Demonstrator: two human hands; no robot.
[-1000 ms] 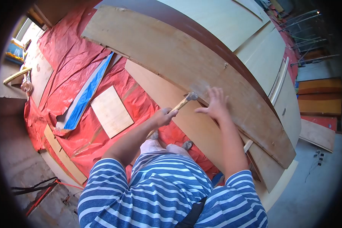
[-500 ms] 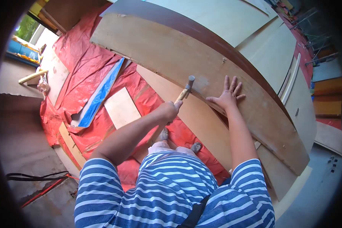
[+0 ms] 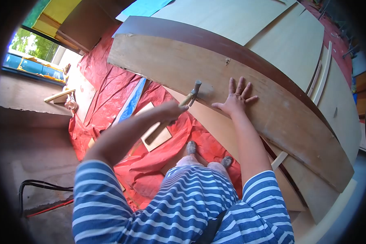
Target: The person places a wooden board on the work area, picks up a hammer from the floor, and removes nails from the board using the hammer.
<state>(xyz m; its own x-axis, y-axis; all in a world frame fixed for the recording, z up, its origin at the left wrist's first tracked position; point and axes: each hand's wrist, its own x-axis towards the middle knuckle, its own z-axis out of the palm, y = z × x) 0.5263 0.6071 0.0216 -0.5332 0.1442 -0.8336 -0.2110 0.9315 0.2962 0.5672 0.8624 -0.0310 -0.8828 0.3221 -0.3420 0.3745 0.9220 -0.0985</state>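
Note:
My left hand (image 3: 175, 112) is closed around the wooden handle of a hammer (image 3: 187, 99). The handle's end sticks out below the fist, and the metal head shows near the edge of a long, curved plywood panel (image 3: 166, 55); I cannot tell whether it touches the wood. To the right of the hammer, my right hand (image 3: 236, 101) lies flat on the panel's face, fingers spread and thumb pointing left. Along the panel's far side runs a dark brown curved board (image 3: 191, 32). A knot mark shows above my right hand.
Large pale plywood sheets (image 3: 286, 49) lie beyond the panel. Wrinkled red sheeting (image 3: 140, 152) covers the floor around my feet, with a small board (image 3: 163, 139) and a blue-faced strip (image 3: 133, 99) on it. Black cables (image 3: 40, 184) lie at lower left.
The camera view has shifted, bringing more of the window into sight at upper left. My left forearm and the hammer handle have moved slightly left; my right hand keeps its place on the panel.

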